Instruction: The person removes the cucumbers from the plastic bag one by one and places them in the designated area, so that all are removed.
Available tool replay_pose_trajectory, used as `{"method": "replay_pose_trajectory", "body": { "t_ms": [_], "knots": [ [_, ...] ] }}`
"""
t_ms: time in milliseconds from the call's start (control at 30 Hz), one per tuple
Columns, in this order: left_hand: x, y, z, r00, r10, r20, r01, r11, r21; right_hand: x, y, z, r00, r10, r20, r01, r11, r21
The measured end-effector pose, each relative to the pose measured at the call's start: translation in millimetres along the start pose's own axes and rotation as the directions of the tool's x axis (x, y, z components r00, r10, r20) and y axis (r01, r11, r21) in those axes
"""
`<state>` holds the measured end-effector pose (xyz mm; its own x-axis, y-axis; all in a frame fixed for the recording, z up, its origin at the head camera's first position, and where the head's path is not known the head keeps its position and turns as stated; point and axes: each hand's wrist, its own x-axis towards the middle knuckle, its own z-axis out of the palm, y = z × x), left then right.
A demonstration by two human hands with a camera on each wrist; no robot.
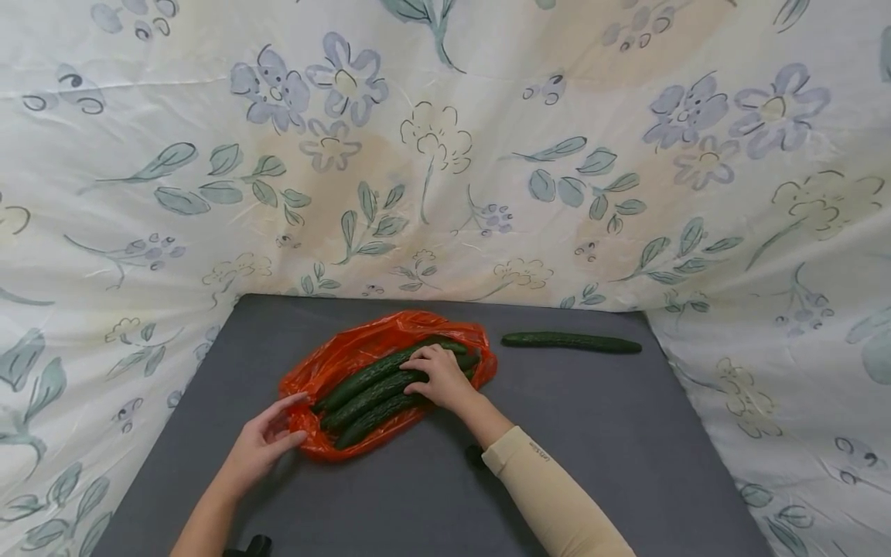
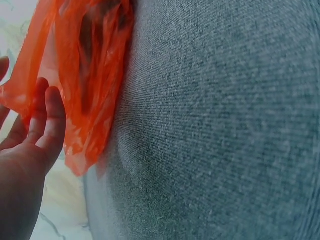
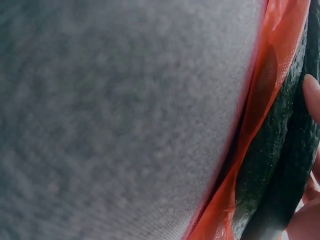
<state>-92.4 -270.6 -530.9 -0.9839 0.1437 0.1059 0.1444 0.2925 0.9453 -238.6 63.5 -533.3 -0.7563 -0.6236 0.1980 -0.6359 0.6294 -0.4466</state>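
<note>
While the head view centres on the orange plastic bag (image 1: pixel 344 350), I register at least three cucumbers (image 1: pixel 369 401) lying side by side in its opening, left of the frame's centre, tilted upward to the right. The right hand (image 1: pixel 443 379) is partly closed: its thumb and fingers straddle and grip the middle cucumber toward its upper-right end. On the right wrist view I confirm dark green cucumber skin against the hand at the right edge, with orange film alongside.

The left hand (image 1: pixel 261 445) is half open at the bag's lower-left end. On my left wrist view, its bent fingers touch the film at the left edge; I cannot tell whether they pinch it.

One loose cucumber (image 1: pixel 571 342) lies nearly level to the right of the bag, apart from it, on the grey table surface (image 1: pixel 571 441). A beige sleeve (image 1: pixel 553 491) covers the right forearm, lower right. Floral fabric (image 1: pixel 435 193) fills the upper frame, behind the table surface.
</note>
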Motion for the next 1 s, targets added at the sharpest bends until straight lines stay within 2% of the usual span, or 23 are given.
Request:
{"method": "replay_pose_trajectory", "body": {
  "t_ms": [233,433,667,1000],
  "knots": [
    [1.7,3.8,-0.4,1.0,-0.001,0.009,0.001,1.0,0.013,1.3,1.8,-0.4,1.0,-0.013,0.012,0.013,1.0,0.009],
    [0.8,4.8,2.5,1.0,-0.02,-0.002,0.02,0.999,0.044,0.2,2.3,0.8,0.998,-0.067,-0.001,0.067,0.998,0.0],
    [-2.8,2.7,1.3,1.0,-0.024,-0.003,0.024,0.999,0.024,-7.9,-2.4,0.7,0.991,-0.127,-0.042,0.128,0.992,0.022],
    [0.7,4.2,-1.3,1.0,-0.018,0.004,0.018,1.0,0.022,-8.6,-16.1,-17.1,0.977,-0.19,-0.095,0.195,0.98,0.044]
  ]
}}
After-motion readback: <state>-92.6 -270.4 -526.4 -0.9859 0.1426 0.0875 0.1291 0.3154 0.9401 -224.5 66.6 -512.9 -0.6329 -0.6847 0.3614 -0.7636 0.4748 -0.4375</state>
